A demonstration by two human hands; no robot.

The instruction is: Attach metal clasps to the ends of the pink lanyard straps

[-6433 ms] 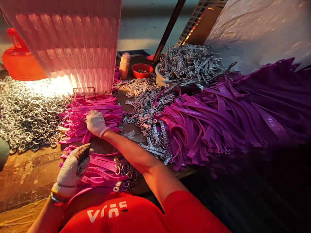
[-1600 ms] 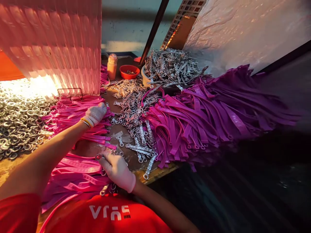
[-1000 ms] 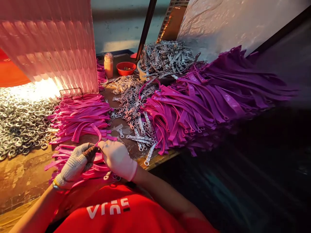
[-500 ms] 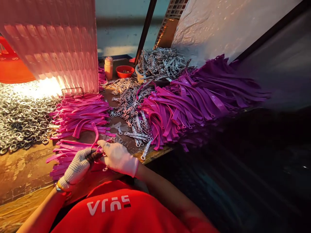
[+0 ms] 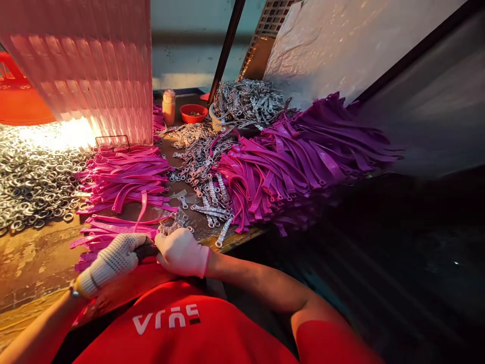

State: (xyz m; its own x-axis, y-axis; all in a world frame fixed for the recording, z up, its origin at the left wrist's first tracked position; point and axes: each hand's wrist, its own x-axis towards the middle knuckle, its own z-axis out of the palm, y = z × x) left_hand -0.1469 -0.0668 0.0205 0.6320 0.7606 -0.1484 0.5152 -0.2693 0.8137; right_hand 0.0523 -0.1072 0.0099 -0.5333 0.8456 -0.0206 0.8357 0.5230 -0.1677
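Observation:
My left hand (image 5: 119, 255), in a white dotted glove, is closed around a pink strap (image 5: 142, 210) whose free end sticks up above the fingers. A dark brown piece (image 5: 146, 249) shows between my two hands; whether it is a finger wrap or a tool I cannot tell. My right hand (image 5: 182, 253), in a white glove with a pink cuff, is curled shut against that dark piece, and its grip is hidden. Under and beyond my left hand lies a small stack of pink straps (image 5: 94, 237). Small metal links (image 5: 176, 222) lie just beyond my right hand.
Metal rings (image 5: 38, 182) are heaped at the left below a lit, ribbed clear panel (image 5: 113, 76). More pink straps (image 5: 125, 172) lie ahead, with a purple strap pile (image 5: 295, 162) at the right. Silvery chain pieces (image 5: 250, 101), a red bowl (image 5: 193, 114) and a bottle (image 5: 168, 107) stand behind.
Both hands have come lower and closer to my body, and my right elbow has swung outward. The strap's free end now stands straighter, and the right fingers are curled tighter.

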